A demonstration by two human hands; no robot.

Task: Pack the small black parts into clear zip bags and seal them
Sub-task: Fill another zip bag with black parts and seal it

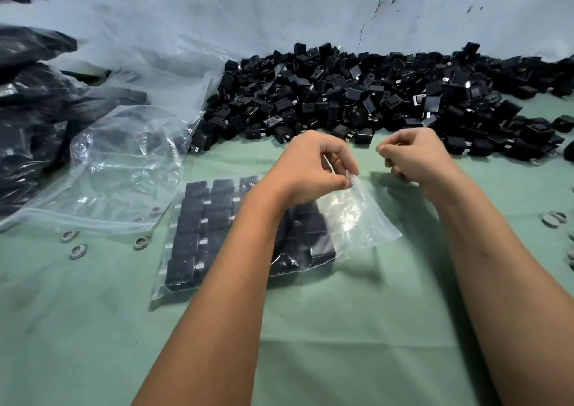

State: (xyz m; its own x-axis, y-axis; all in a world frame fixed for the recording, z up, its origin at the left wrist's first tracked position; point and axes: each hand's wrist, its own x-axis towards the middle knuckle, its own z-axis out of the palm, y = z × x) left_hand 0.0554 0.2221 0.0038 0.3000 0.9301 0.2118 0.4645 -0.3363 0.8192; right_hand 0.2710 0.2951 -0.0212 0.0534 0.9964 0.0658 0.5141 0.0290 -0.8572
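Now, left hand (306,169): we pinched the top corner of the bag (357,216) between thumb and fingers.
Right hand (414,160): curled, holding nothing we could see.
Bag: on the green table (341,328), rows of parts (198,234) inside.
Pile (372,95): loose, behind our hands.

The person shows 2 bare forearms, the left hand (306,169) and the right hand (414,157) wear no gloves, rings or watch, and any sleeves probably begin above the elbows, outside the view.
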